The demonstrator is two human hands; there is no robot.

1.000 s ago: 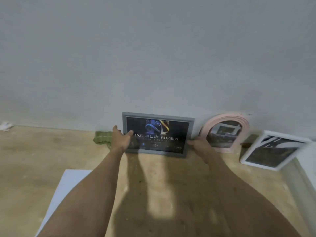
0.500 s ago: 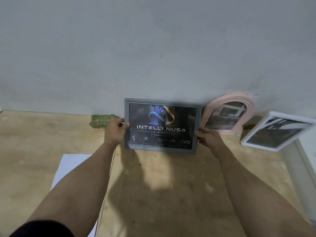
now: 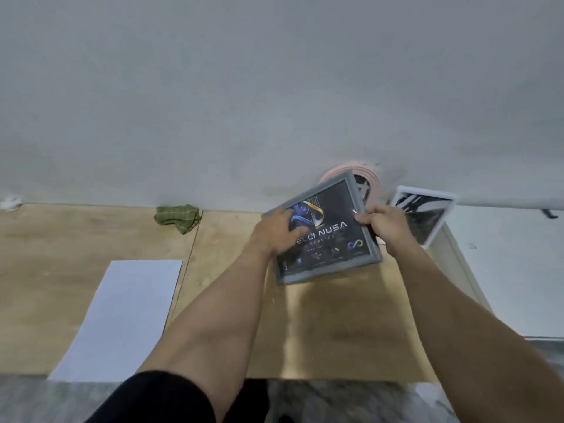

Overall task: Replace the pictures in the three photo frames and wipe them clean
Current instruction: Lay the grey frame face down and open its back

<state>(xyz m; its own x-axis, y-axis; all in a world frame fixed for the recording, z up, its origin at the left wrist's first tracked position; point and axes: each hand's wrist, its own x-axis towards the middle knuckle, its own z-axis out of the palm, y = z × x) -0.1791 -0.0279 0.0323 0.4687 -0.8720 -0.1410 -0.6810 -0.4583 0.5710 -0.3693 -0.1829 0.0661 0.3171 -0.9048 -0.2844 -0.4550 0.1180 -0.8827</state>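
Note:
I hold a grey rectangular photo frame with a dark poster lettered "NUSA" above the wooden tabletop, tilted with its right side raised. My left hand grips its left edge, fingers over the glass. My right hand grips its right edge. Behind it a pink arched frame leans on the wall, mostly hidden. A white frame with a black-and-white picture leans at the right. A green checked cloth lies crumpled by the wall.
A white sheet of paper lies on the wooden tabletop at the left, reaching the front edge. A grey wall rises right behind the table. A white ledge borders the table's right side.
The grey frame has been lifted off the wall, brought towards me and rotated so that its right side is up. Both hands moved with it. The view has shifted left.

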